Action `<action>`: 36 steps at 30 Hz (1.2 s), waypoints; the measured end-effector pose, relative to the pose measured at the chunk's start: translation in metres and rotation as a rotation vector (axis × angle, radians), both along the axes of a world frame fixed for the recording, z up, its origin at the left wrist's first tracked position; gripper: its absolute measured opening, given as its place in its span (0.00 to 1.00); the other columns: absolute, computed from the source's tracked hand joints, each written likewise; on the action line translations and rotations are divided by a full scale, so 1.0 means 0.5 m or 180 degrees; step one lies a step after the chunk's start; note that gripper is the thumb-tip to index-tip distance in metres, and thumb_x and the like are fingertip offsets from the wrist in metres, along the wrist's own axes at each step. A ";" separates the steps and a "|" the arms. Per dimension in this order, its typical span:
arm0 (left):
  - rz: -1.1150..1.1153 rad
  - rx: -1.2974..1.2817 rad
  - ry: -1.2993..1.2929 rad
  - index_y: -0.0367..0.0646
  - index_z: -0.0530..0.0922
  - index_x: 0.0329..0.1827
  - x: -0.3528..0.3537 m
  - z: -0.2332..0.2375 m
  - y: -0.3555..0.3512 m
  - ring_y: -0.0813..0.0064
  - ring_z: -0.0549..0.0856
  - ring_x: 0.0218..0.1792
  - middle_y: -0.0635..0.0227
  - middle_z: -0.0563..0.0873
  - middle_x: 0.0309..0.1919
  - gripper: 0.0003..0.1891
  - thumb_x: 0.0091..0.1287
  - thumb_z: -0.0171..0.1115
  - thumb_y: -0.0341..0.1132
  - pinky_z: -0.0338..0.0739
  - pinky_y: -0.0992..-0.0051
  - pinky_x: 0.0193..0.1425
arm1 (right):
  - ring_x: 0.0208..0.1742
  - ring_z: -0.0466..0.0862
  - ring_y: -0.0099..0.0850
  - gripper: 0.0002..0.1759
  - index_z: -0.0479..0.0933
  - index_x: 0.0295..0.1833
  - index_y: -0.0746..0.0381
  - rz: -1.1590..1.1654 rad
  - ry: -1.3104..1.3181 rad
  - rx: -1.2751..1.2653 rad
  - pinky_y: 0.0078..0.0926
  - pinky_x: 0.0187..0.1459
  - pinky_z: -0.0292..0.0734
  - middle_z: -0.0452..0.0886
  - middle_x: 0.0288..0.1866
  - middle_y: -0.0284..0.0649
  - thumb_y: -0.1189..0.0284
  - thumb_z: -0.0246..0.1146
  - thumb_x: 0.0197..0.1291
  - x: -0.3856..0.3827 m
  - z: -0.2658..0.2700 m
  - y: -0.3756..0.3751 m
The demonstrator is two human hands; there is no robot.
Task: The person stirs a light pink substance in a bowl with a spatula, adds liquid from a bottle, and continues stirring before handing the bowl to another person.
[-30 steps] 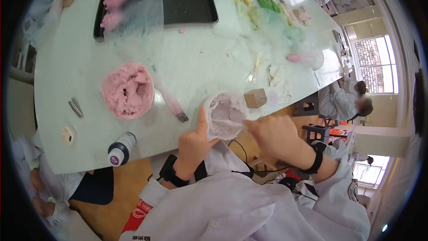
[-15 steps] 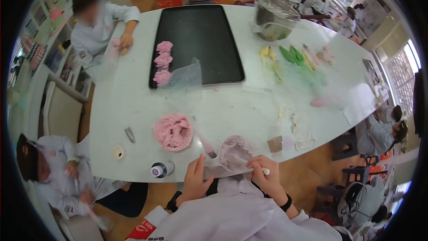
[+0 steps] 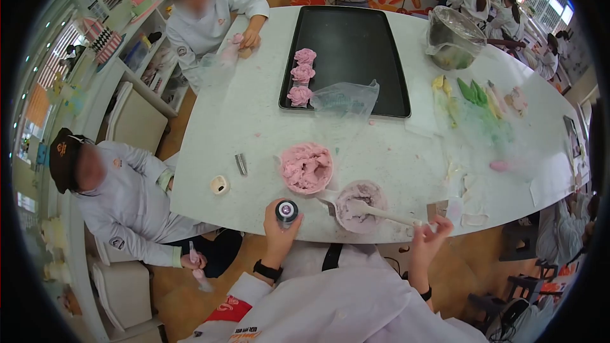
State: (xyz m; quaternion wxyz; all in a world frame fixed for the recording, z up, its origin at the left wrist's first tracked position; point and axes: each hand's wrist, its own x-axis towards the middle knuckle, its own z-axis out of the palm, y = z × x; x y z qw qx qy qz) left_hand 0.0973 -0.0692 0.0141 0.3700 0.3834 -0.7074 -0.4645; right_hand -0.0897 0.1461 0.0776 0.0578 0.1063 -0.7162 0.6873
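My left hand (image 3: 279,232) is wrapped round a small dark bottle (image 3: 286,211) at the table's front edge. Right of it lies a bowl of pale mauve cream (image 3: 356,217), with a white spatula (image 3: 387,216) resting across it. My right hand (image 3: 432,238) is beside the spatula's handle end, fingers apart and holding nothing. Behind these, a bowl of pink cream (image 3: 306,168) sits near a metal piping tip (image 3: 241,164) and a small round cap (image 3: 220,185).
A black tray (image 3: 349,57) holds pink flowers (image 3: 303,74) and a plastic bag (image 3: 348,98). A plastic-covered pot (image 3: 454,38) and piping bags (image 3: 480,96) lie at the right. Two people (image 3: 203,25) sit at the left.
My left hand has left the mauve bowl and taken hold of the bottle. My right hand has let go of the spatula and moved right. The view has turned left.
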 end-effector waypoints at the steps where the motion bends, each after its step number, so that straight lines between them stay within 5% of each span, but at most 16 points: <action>1: -0.0233 -0.0237 -0.0094 0.38 0.74 0.48 0.003 0.005 0.001 0.58 0.79 0.45 0.57 0.78 0.43 0.24 0.47 0.74 0.29 0.69 0.64 0.63 | 0.32 0.68 0.21 0.09 0.68 0.43 0.62 -0.0528 0.0102 -0.0230 0.17 0.37 0.68 0.66 0.36 0.30 0.73 0.59 0.61 -0.003 0.004 0.022; 5: -0.0878 -0.1566 -0.0298 0.38 0.76 0.45 -0.021 0.125 0.032 0.57 0.80 0.37 0.61 0.80 0.37 0.24 0.45 0.76 0.33 0.76 0.65 0.48 | 0.28 0.69 0.21 0.07 0.71 0.32 0.62 0.0746 0.0767 0.0699 0.17 0.31 0.65 0.69 0.25 0.30 0.71 0.61 0.59 0.012 0.076 0.087; 7: -0.1352 -0.2227 -0.0498 0.38 0.77 0.44 -0.044 0.177 0.052 0.57 0.80 0.36 0.61 0.80 0.37 0.29 0.37 0.77 0.39 0.77 0.64 0.37 | 0.21 0.71 0.25 0.12 0.72 0.28 0.63 0.2119 0.1039 0.1318 0.22 0.24 0.65 0.70 0.21 0.34 0.67 0.63 0.59 0.010 0.149 0.040; 9: -0.1548 -0.2421 -0.0531 0.38 0.78 0.44 -0.060 0.194 0.060 0.57 0.80 0.36 0.61 0.80 0.37 0.29 0.37 0.76 0.39 0.77 0.65 0.37 | 0.17 0.73 0.29 0.18 0.75 0.28 0.63 0.2453 0.1137 0.1696 0.24 0.20 0.65 0.74 0.19 0.37 0.60 0.72 0.51 0.013 0.163 -0.019; 13: -0.1629 -0.2845 -0.0757 0.38 0.78 0.47 -0.069 0.219 0.069 0.59 0.80 0.37 0.63 0.80 0.38 0.30 0.36 0.73 0.38 0.77 0.66 0.37 | 0.15 0.73 0.29 0.20 0.75 0.27 0.64 0.2280 0.1051 0.2050 0.23 0.18 0.65 0.74 0.16 0.37 0.60 0.74 0.49 0.025 0.150 -0.042; 15: -0.1713 -0.2817 -0.0823 0.38 0.78 0.48 -0.063 0.231 0.071 0.60 0.80 0.37 0.63 0.80 0.39 0.30 0.37 0.73 0.38 0.78 0.66 0.38 | 0.13 0.71 0.27 0.20 0.73 0.23 0.65 0.2331 0.0399 0.1236 0.22 0.17 0.62 0.72 0.13 0.37 0.62 0.73 0.50 0.028 0.148 -0.041; 20: -0.1686 -0.3192 -0.0926 0.39 0.78 0.50 -0.051 0.239 0.087 0.60 0.81 0.38 0.64 0.81 0.39 0.31 0.38 0.72 0.40 0.78 0.67 0.38 | 0.12 0.69 0.28 0.21 0.70 0.19 0.66 0.2429 -0.0079 0.1322 0.24 0.17 0.62 0.70 0.11 0.38 0.64 0.72 0.51 0.042 0.139 -0.033; 23: -0.1879 -0.2689 -0.0892 0.41 0.78 0.52 -0.052 0.242 0.089 0.63 0.79 0.36 0.65 0.79 0.36 0.30 0.42 0.71 0.39 0.78 0.70 0.38 | 0.12 0.68 0.32 0.20 0.70 0.20 0.66 0.2470 0.0145 0.1510 0.25 0.17 0.62 0.68 0.11 0.39 0.65 0.72 0.49 0.048 0.134 -0.033; 25: -0.3022 -0.0766 -0.0737 0.40 0.77 0.54 -0.053 0.242 0.064 0.70 0.80 0.35 0.66 0.80 0.35 0.30 0.46 0.74 0.40 0.77 0.72 0.40 | 0.12 0.68 0.34 0.19 0.71 0.20 0.65 0.2555 0.0482 0.1475 0.25 0.17 0.63 0.68 0.12 0.39 0.66 0.72 0.48 0.037 0.138 -0.033; 26: -0.3018 -0.0763 -0.0735 0.40 0.77 0.54 -0.052 0.234 0.050 0.70 0.80 0.35 0.66 0.80 0.35 0.30 0.46 0.74 0.40 0.77 0.72 0.40 | 0.14 0.69 0.36 0.17 0.72 0.22 0.64 0.2896 0.0871 0.1428 0.27 0.18 0.65 0.69 0.14 0.38 0.66 0.72 0.47 0.027 0.146 -0.032; 28: -0.4289 0.1617 -0.0784 0.39 0.77 0.54 -0.056 0.211 0.015 0.78 0.78 0.35 0.68 0.82 0.33 0.28 0.51 0.75 0.40 0.75 0.74 0.41 | 0.16 0.71 0.37 0.16 0.73 0.23 0.63 0.3240 0.1279 0.1362 0.28 0.20 0.67 0.70 0.15 0.37 0.66 0.72 0.47 0.013 0.165 -0.041; 29: -0.4364 0.1927 -0.0826 0.38 0.78 0.51 -0.060 0.220 0.003 0.83 0.76 0.34 0.70 0.84 0.34 0.25 0.52 0.74 0.40 0.73 0.77 0.40 | 0.19 0.74 0.37 0.14 0.74 0.27 0.63 0.3320 0.1167 0.1185 0.29 0.23 0.69 0.73 0.19 0.37 0.66 0.71 0.48 0.006 0.176 -0.047; 32: -0.4268 0.1480 -0.1768 0.37 0.79 0.49 -0.073 0.254 -0.023 0.81 0.77 0.32 0.68 0.84 0.32 0.26 0.50 0.74 0.41 0.74 0.77 0.38 | 0.24 0.78 0.36 0.15 0.76 0.37 0.61 0.3504 0.0732 0.1294 0.30 0.28 0.72 0.77 0.28 0.37 0.65 0.71 0.49 -0.024 0.229 -0.048; 34: -0.4095 0.1433 -0.1575 0.36 0.79 0.48 -0.080 0.265 -0.010 0.79 0.78 0.29 0.65 0.84 0.31 0.26 0.50 0.74 0.43 0.74 0.77 0.37 | 0.27 0.79 0.35 0.18 0.77 0.43 0.60 0.3603 0.0415 0.1588 0.30 0.30 0.73 0.78 0.33 0.38 0.64 0.71 0.50 -0.037 0.232 -0.037; 36: -0.4072 0.1150 -0.1156 0.36 0.79 0.46 -0.086 0.268 -0.002 0.77 0.80 0.29 0.62 0.85 0.31 0.25 0.50 0.73 0.43 0.74 0.76 0.36 | 0.26 0.79 0.34 0.21 0.75 0.49 0.59 0.3826 0.1073 0.2845 0.29 0.29 0.73 0.78 0.37 0.39 0.63 0.70 0.52 -0.044 0.200 -0.033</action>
